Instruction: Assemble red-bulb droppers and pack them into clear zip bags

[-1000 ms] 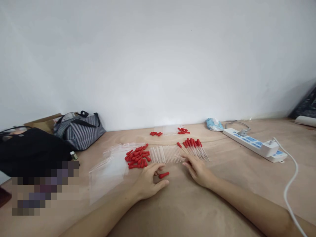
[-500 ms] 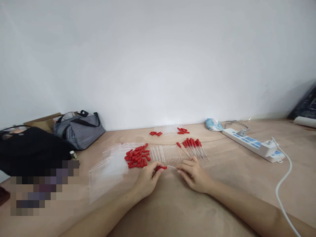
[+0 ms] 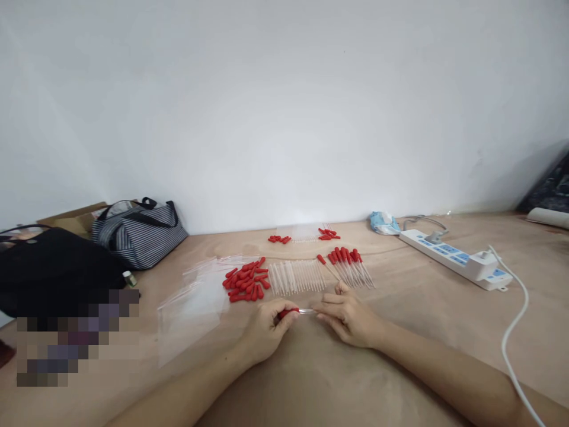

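Centrally, left hand (image 3: 265, 325) pinches red bulb (image 3: 291, 311), right hand (image 3: 349, 319) tube (image 3: 306, 311); broad tabletop (image 3: 306, 373) between forearms (image 3: 427, 353).

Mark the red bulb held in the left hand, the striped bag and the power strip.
Red bulb (image 3: 291, 311), head view, exposed side.
Striped bag (image 3: 154, 246), head view, striped side.
Power strip (image 3: 452, 255), head view, top face.
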Available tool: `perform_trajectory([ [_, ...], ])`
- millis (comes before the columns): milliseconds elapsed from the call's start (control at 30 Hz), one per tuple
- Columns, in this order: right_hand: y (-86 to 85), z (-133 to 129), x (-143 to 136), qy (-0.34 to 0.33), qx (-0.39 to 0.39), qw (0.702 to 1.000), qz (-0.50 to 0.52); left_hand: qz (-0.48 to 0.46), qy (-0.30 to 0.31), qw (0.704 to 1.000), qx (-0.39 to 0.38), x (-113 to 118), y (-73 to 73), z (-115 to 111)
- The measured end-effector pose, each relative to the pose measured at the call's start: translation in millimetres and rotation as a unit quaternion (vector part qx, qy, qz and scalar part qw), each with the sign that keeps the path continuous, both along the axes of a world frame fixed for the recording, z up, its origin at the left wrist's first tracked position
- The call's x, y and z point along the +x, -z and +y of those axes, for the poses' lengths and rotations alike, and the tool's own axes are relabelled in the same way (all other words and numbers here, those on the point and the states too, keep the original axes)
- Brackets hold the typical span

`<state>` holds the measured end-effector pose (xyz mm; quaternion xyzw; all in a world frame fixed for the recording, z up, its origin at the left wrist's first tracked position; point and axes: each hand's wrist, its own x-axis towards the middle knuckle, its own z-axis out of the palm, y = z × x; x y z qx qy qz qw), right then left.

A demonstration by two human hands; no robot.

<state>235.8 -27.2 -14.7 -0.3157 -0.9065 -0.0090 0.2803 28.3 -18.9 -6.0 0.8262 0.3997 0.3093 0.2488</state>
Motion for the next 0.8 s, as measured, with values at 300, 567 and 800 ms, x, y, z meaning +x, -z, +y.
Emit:
perform_trajectory([
  [300, -0.2, -3, -1, 0.001, 0.064, 0.998, -0.015, 0.068, 0.068, 0.991, 0.09, 2, -5.6, -7],
  [567, 1.9, -6, -9, 0.008, 0.01, 1.0, 0.011, 0.072, 0.084, 0.99, 0.092, 0, -3.9, -7],
  [800, -0.6, -5, -11, 0.016, -0.023, 1.0, -0.002, 0.065, 0.077, 0.991, 0.091, 1, -4.6, -5],
])
